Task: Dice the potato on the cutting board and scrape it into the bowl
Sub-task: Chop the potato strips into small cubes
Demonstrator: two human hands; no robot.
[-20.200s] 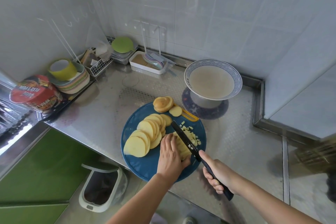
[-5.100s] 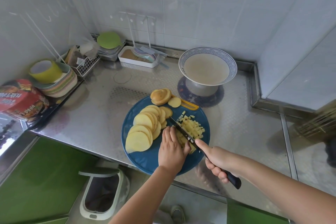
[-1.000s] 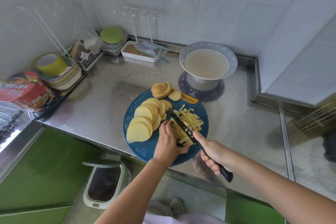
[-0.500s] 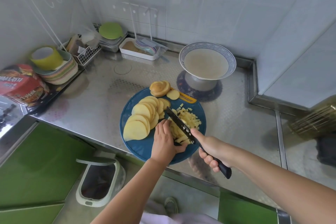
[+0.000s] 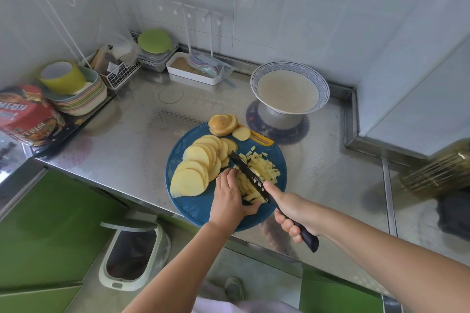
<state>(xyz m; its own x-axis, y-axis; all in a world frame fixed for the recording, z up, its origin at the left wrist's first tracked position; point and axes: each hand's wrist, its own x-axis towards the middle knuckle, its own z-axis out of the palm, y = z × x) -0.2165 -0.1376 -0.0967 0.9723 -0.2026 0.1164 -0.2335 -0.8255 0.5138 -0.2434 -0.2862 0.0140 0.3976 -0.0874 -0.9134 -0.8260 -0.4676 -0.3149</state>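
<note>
Right hand grips black knife, blade down in potato strips. Left hand pins those strips with curled fingers on blue cutting board. Potato dice lie right of blade, potato slices fanned left. Patterned bowl stands beyond board, apart.

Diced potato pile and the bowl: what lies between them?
Head view: bare blue board, its orange tab, steel counter, then the bowl's dark mat.

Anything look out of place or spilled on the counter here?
Nothing spilled: the dice lie on the board. Only oddity: the board's near edge sits right at the counter's front edge.
</note>
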